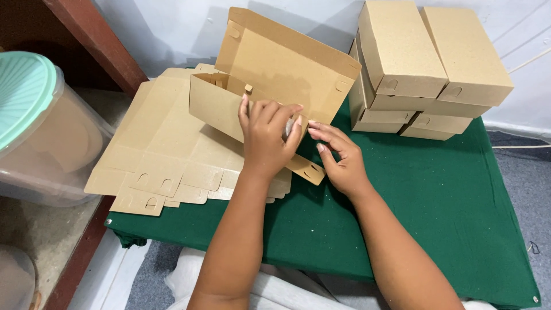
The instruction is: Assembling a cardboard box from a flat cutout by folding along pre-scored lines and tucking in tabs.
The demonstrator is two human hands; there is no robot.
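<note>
Before us lies a low table draped in dark green cloth (436, 195), its front corners pinned with small studs, set against a pale wall (160, 28). Beyond its left edge a large clear plastic tub with a mint green lid (34, 115) sits on a speckled ledge, with a dark red wooden post (97, 43) behind it. At the far right of the cloth stand stacked finished brown cardboard boxes (430, 63), four that we can count. On the left rests a fanned pile of flat brown cardboard blanks (160, 155) with tab slots along their near edges.

In the middle we hold a half-folded brown cardboard box (275, 69), its lid flap upright and its front wall raised. Our left hand (267, 138) is spread over that front wall, fingers pressing it flat rather than pinching. Our right hand (338, 158) touches the right end with narrow, curled fingertips near a loose side flap (304, 168).

We judge that uneven pressure could crease the thin wall, or the tab could miss its slot and tear. The upright lid could also flop forward.
</note>
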